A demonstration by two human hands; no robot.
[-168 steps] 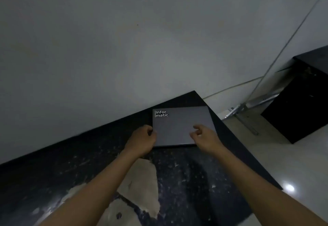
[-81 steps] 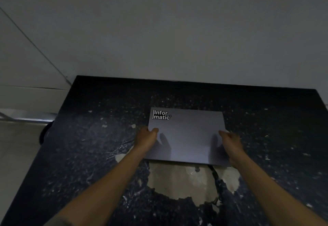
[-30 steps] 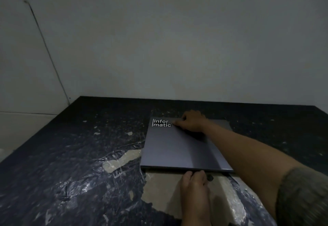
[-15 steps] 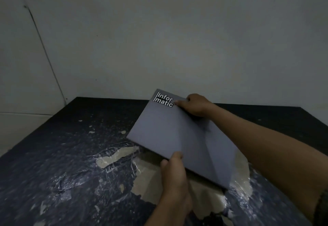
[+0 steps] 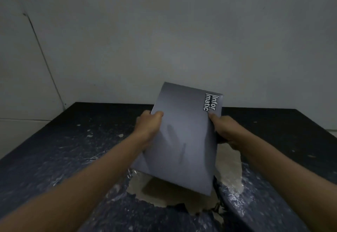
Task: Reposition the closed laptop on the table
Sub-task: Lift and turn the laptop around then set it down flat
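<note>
Laptop [image 5: 182, 137] turned a quarter since the tilt; clear of bench [image 5: 73, 149]. Left hand [image 5: 148, 128] and right hand [image 5: 221, 128] clamp its sides. Setting down remains.

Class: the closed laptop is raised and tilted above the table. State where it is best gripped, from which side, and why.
Grip the laptop on its two long edges, from left and right, as the left hand and right hand do. It is thin, flat, wide and tilted; opposed grips steady it.
</note>
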